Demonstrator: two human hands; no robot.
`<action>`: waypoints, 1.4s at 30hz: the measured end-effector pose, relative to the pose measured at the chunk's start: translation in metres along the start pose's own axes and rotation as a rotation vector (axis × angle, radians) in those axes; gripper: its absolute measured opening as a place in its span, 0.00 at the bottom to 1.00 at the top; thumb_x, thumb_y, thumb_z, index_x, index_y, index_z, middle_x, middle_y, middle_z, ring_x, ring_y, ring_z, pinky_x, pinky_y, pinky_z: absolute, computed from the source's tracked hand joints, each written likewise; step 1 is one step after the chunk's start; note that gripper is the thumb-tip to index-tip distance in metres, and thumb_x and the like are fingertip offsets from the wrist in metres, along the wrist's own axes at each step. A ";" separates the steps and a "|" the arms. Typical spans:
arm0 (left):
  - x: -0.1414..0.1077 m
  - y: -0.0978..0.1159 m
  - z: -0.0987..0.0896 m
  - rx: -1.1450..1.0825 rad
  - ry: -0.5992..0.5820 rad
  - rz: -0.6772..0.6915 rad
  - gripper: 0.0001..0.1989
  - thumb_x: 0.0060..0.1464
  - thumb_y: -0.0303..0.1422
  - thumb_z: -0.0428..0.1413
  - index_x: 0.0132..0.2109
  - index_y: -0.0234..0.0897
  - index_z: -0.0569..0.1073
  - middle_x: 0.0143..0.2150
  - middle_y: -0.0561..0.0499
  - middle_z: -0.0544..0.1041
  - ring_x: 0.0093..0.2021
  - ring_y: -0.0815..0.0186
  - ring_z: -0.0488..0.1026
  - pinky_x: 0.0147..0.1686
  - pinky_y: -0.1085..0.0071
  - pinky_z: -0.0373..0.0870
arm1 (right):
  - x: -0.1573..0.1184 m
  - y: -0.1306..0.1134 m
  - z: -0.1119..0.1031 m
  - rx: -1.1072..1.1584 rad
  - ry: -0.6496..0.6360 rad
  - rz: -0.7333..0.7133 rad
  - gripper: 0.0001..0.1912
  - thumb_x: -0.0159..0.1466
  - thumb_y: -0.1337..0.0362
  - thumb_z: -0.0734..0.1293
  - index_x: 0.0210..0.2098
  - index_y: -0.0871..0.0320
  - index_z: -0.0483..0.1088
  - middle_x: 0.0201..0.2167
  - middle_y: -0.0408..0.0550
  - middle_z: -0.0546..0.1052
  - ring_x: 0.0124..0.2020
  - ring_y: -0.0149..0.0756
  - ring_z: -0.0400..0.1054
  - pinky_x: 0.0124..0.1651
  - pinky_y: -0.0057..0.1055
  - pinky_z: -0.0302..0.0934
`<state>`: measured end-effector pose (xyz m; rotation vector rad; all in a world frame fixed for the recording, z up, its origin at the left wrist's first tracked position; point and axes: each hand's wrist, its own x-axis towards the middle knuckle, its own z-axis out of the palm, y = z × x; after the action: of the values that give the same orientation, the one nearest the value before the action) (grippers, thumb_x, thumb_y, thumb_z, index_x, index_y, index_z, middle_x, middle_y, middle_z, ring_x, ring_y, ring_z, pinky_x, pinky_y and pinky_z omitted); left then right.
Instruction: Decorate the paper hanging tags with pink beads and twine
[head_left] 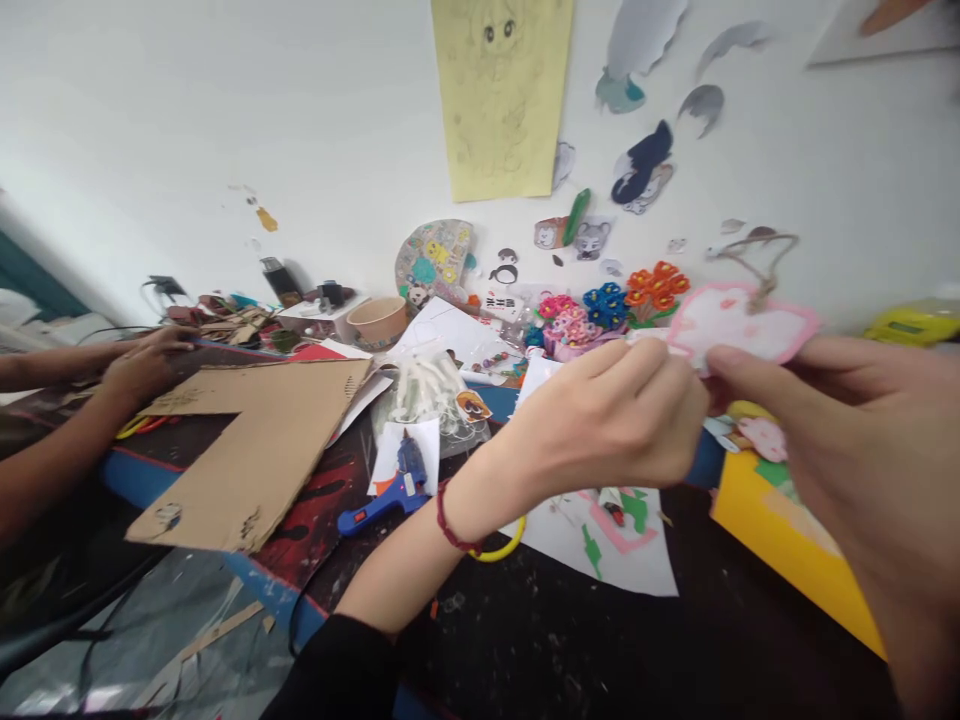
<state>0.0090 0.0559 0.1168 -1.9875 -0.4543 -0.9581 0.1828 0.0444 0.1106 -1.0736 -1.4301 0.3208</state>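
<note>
My right hand [862, 430] pinches a white felt-like piece [739, 325] with a pink border, holding it up at the right. A loop of brown twine [761, 265] stands up from its top. Against the left end of the piece is my left hand [622, 410], closed, with the back of the hand toward me. Its fingertips are hidden, so what they hold I cannot make out. Below the hands lies a white paper sheet [637, 575] with pink and green scraps. A yellow sheet [787, 550] is under my right hand.
A blue glue gun [405, 490] rests on white paper left of my forearm, by a bag of white glue sticks [427, 385]. Farther left are a large cardboard piece [262, 450] and another person's hands [146, 365]. Flowers [604, 305] and a bowl [377, 322] stand near the wall.
</note>
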 end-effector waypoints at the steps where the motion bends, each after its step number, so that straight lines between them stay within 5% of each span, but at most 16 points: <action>1: 0.000 -0.002 0.000 -0.010 0.002 0.012 0.17 0.64 0.21 0.46 0.28 0.36 0.68 0.24 0.52 0.65 0.27 0.66 0.67 0.26 0.66 0.58 | 0.000 0.000 0.001 -0.014 -0.008 0.018 0.10 0.57 0.61 0.74 0.22 0.56 0.75 0.21 0.41 0.75 0.25 0.30 0.67 0.26 0.28 0.59; 8: -0.002 -0.010 0.003 -0.095 -0.011 -0.022 0.14 0.63 0.22 0.51 0.28 0.36 0.67 0.25 0.52 0.67 0.26 0.68 0.63 0.26 0.66 0.59 | 0.002 0.000 0.004 0.081 -0.006 -0.062 0.07 0.58 0.61 0.74 0.25 0.55 0.77 0.21 0.39 0.77 0.24 0.28 0.69 0.27 0.26 0.63; 14: -0.011 -0.020 0.011 -0.346 0.021 -0.169 0.04 0.64 0.28 0.54 0.40 0.36 0.72 0.34 0.51 0.77 0.35 0.68 0.71 0.34 0.69 0.68 | 0.004 -0.002 0.003 0.127 0.024 -0.078 0.09 0.58 0.62 0.74 0.22 0.55 0.76 0.20 0.38 0.75 0.23 0.28 0.68 0.28 0.27 0.63; 20: -0.005 -0.025 0.006 -0.592 0.084 -0.322 0.05 0.63 0.32 0.56 0.40 0.37 0.76 0.35 0.50 0.80 0.36 0.69 0.75 0.38 0.70 0.71 | 0.005 -0.001 0.001 0.144 0.010 -0.075 0.10 0.59 0.60 0.73 0.22 0.55 0.75 0.20 0.39 0.74 0.24 0.29 0.66 0.28 0.30 0.61; 30: -0.004 -0.024 0.009 -1.210 -0.165 -0.694 0.08 0.56 0.39 0.62 0.38 0.38 0.79 0.37 0.50 0.81 0.39 0.68 0.75 0.41 0.69 0.69 | 0.001 -0.007 0.003 0.202 -0.114 -0.124 0.02 0.61 0.62 0.72 0.32 0.49 0.79 0.22 0.40 0.72 0.30 0.35 0.72 0.35 0.33 0.70; 42: -0.003 -0.018 0.013 -1.447 -0.208 -0.806 0.12 0.56 0.40 0.63 0.39 0.35 0.78 0.37 0.48 0.80 0.37 0.68 0.73 0.38 0.69 0.70 | -0.003 -0.012 0.003 0.118 -0.077 -0.189 0.06 0.61 0.65 0.72 0.38 0.53 0.81 0.35 0.42 0.81 0.36 0.34 0.75 0.41 0.32 0.72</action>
<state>0.0014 0.0770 0.1201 -3.3026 -0.8479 -1.9239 0.1744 0.0367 0.1173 -0.8311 -1.5494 0.3085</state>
